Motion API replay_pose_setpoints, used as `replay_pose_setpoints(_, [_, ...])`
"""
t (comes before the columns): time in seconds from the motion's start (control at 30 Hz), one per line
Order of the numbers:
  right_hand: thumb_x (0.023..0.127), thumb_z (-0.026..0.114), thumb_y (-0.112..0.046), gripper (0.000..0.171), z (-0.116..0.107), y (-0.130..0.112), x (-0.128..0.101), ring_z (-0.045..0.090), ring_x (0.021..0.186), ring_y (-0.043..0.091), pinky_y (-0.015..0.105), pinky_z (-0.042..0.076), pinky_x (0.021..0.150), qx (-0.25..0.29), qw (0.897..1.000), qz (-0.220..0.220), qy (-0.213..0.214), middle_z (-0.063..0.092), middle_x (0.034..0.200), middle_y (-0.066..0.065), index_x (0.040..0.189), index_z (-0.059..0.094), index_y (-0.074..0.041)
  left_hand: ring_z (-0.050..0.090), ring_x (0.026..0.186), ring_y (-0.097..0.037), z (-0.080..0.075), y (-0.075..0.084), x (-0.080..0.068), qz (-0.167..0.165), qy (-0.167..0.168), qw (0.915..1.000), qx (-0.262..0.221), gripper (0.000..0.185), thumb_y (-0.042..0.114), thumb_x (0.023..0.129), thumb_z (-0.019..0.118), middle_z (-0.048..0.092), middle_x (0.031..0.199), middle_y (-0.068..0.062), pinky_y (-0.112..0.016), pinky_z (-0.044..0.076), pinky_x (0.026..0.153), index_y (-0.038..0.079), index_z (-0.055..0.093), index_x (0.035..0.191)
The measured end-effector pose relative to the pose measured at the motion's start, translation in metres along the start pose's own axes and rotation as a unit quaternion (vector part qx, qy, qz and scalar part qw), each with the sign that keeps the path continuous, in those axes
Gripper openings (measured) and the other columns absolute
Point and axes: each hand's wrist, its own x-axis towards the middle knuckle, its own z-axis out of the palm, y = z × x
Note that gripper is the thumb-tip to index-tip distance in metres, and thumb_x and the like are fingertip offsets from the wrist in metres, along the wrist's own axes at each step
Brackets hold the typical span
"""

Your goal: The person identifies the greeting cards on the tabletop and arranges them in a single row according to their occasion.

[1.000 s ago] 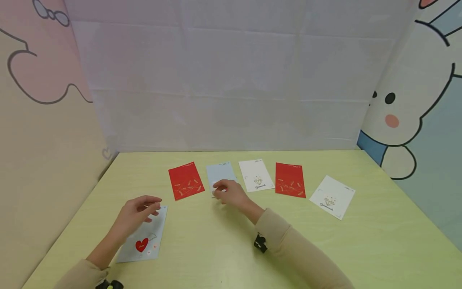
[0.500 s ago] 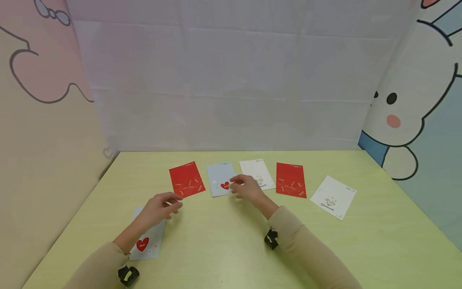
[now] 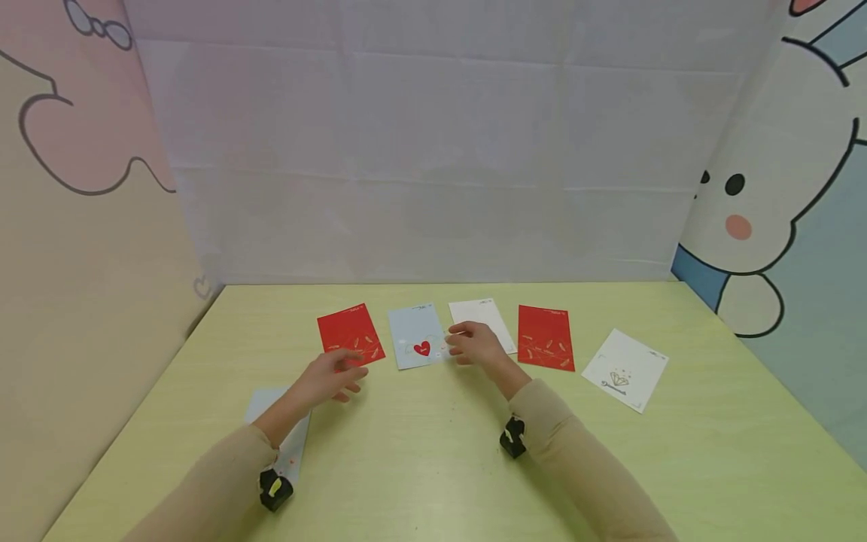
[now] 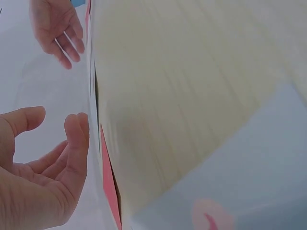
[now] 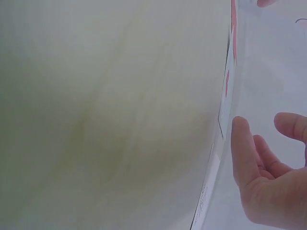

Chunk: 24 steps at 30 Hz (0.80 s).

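My left hand (image 3: pixel 327 380) hovers at the near edge of the left red card (image 3: pixel 348 330), fingers loosely bent with a gap to the thumb. In the left wrist view nothing lies between those fingers (image 4: pixel 76 143). My right hand (image 3: pixel 477 346) is over the lower part of a white card (image 3: pixel 479 310), beside the light-blue card (image 3: pixel 413 324) with a red heart. Its relaxed fingers (image 5: pixel 244 153) hold nothing in the right wrist view. A second light-blue card (image 3: pixel 293 448) lies under my left forearm, partly hidden.
Another red card (image 3: pixel 545 339) lies right of my right hand, and a white card with a gold diamond print (image 3: pixel 625 370) sits tilted farther right. All lie flat on the pale green table (image 3: pixel 420 467). A white sheet (image 3: pixel 433 150) hangs behind its far edge.
My left hand has moved right and forward, from over the near light-blue card to the left red card. My right hand has shifted right, uncovering the heart on the far light-blue card.
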Motion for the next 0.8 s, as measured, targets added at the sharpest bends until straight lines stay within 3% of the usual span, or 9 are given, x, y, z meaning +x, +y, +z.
replay_pose_setpoints(0.4, [0.086,0.056,-0.014,0.034,0.001,-0.001,0.008,0.059,0.08,0.021,0.029,0.05,0.067,0.012,0.999,0.025,0.023,0.055,0.101,0.013,0.115,0.052,0.002,0.06,0.087,-0.028,0.02,0.006,0.023,-0.044,0.003,0.9953,-0.087,0.046,0.015,0.087,0.057,0.054,0.109,-0.018,-0.034,0.05,0.065,-0.004,0.04,0.125])
replay_pose_setpoints(0.8, [0.086,0.056,-0.013,0.032,0.003,0.0,0.011,0.06,0.081,0.022,0.031,0.05,0.067,0.016,0.999,0.031,0.023,0.055,0.102,0.014,0.114,0.052,0.002,0.057,0.093,-0.027,0.033,0.01,0.037,-0.069,0.01,0.9905,-0.118,0.047,0.017,0.087,0.056,0.05,0.115,-0.017,-0.032,0.05,0.064,-0.001,0.039,0.128])
